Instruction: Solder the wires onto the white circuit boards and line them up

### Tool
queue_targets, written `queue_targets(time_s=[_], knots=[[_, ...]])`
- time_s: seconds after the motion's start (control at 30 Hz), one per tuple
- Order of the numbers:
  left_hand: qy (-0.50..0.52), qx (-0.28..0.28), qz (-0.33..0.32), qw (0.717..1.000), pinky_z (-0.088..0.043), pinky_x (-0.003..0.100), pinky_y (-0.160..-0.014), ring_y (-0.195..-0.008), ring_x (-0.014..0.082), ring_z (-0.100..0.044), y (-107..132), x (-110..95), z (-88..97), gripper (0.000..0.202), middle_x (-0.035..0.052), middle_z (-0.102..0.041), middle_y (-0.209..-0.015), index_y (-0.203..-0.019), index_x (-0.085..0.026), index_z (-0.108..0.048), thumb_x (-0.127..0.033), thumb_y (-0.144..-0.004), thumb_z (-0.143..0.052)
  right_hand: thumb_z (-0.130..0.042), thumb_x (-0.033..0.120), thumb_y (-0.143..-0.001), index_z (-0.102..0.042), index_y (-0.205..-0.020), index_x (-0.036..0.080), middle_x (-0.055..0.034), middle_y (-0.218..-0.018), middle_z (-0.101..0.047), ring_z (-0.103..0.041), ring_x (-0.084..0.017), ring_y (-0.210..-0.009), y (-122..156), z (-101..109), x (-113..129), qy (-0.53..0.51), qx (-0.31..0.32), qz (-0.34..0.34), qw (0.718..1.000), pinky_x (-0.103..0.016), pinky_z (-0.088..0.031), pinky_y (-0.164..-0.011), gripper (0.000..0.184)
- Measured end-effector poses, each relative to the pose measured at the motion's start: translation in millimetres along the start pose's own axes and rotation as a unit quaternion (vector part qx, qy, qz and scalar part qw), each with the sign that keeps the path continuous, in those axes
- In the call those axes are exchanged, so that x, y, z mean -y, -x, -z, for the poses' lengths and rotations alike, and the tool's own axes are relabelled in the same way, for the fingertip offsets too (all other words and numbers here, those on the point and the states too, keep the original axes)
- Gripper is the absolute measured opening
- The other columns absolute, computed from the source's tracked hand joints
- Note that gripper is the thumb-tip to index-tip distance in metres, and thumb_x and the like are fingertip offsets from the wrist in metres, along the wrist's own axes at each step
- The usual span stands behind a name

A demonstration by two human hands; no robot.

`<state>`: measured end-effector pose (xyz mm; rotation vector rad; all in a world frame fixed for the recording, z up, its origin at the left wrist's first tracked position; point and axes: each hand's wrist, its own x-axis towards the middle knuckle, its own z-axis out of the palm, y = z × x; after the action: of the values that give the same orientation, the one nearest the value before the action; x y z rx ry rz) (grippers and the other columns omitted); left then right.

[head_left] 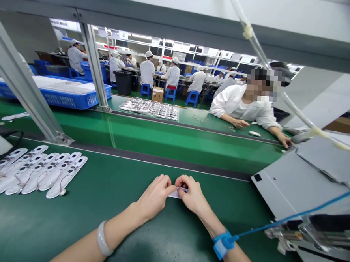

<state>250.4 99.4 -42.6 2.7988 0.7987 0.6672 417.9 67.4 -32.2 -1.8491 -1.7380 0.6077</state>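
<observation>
My left hand (154, 197) and my right hand (190, 193) meet at the middle of the green bench top (121, 226). Their fingertips pinch a small white strip (174, 194), with a thin wire or thread possibly at its right end. Most of the strip is hidden by my fingers. Several long white flat parts (33, 173) with dark openings and thin red wires lie side by side, overlapping, to the left of my hands. A blue antistatic strap (223, 243) circles my right wrist, and a pale bangle (101, 238) sits on my left.
A blue cord (294, 214) runs from the strap to a metal fixture (305, 234) at the lower right, beside a grey panel (296, 186). Beyond a green conveyor belt (162, 142), a co-worker (241, 105) leans over a tray of parts (149, 109), near a blue crate (52, 94).
</observation>
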Motion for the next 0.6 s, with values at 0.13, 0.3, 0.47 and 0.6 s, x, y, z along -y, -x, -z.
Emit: queue_targets(time_s=[0.13, 0.3, 0.47, 0.6], knots=[[0.056, -0.041, 0.043, 0.997, -0.050, 0.028, -0.073, -0.085, 0.0173, -0.057, 1.6, 9.3, -0.1, 0.024, 0.0097, -0.054, -0.107, -0.105, -0.016, -0.058, -0.007, -0.093, -0.039, -0.045, 0.005, -0.072, -0.060, -0.087, 0.024, 0.0010, -0.092, -0.065, -0.054, -0.018, -0.093, 6.0, 1.7, 0.2, -0.002, -0.001, 0.029, 1.000, -0.039, -0.030, -0.087, 0.028], [0.039, -0.051, 0.043, 0.997, -0.049, 0.029, -0.071, -0.078, 0.0178, -0.059, 1.5, 10.0, -0.1, 0.018, 0.0037, -0.060, -0.087, -0.088, -0.018, -0.057, -0.012, -0.094, -0.041, -0.052, 0.016, -0.082, -0.065, -0.084, 0.027, 0.0026, -0.093, -0.067, -0.054, -0.019, -0.091, 7.6, 6.3, 7.0, -0.005, 0.020, 0.047, 0.999, -0.041, -0.027, -0.086, 0.018], [0.128, -0.067, 0.063, 0.988, -0.048, 0.026, -0.068, -0.073, 0.0153, -0.058, 1.8, 6.8, 0.9, 0.016, 0.0023, -0.059, -0.084, -0.080, -0.018, -0.053, -0.012, -0.093, -0.045, -0.059, 0.031, -0.086, -0.065, -0.077, 0.025, 0.0017, -0.089, -0.066, -0.053, -0.019, -0.087, 7.2, 8.5, 8.6, -0.010, 0.021, 0.049, 0.999, -0.041, -0.027, -0.085, 0.012], [0.186, -0.081, 0.056, 0.978, -0.047, 0.025, -0.068, -0.074, 0.0141, -0.058, 3.2, 6.2, 1.4, 0.020, 0.0030, -0.061, -0.085, -0.075, -0.018, -0.053, -0.011, -0.092, -0.046, -0.060, 0.030, -0.085, -0.065, -0.077, 0.025, 0.0009, -0.090, -0.066, -0.053, -0.019, -0.089, 7.9, 8.5, 6.7, -0.009, 0.022, 0.049, 0.999, -0.041, -0.027, -0.086, 0.011]])
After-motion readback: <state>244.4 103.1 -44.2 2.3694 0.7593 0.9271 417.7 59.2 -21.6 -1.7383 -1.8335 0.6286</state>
